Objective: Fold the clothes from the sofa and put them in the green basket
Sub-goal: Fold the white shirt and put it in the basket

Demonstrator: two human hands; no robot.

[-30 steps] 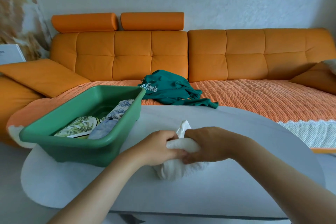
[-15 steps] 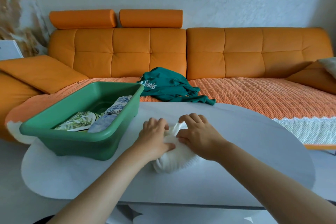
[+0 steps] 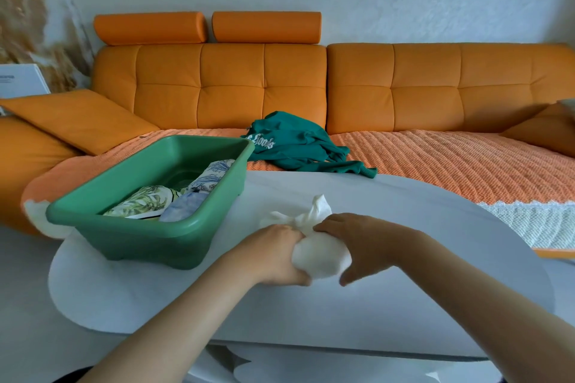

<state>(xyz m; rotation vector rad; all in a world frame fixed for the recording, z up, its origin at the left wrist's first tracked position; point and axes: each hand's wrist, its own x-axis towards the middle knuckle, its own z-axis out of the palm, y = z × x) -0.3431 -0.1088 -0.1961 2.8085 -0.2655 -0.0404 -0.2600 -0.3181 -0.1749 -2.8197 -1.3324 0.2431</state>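
Both hands clamped on the white bundle (image 3: 320, 253) on the near table: my left hand (image 3: 277, 253) and right hand (image 3: 357, 246) flank it. Green basket (image 3: 149, 224) sits left, nearer my left hand.

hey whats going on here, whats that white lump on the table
A person is working a white garment into a tight bundle on the white table, gripping it with both the left hand and the right hand. The green basket beside them holds a few patterned clothes. A green sweatshirt lies crumpled on the orange sofa, not yet folded.
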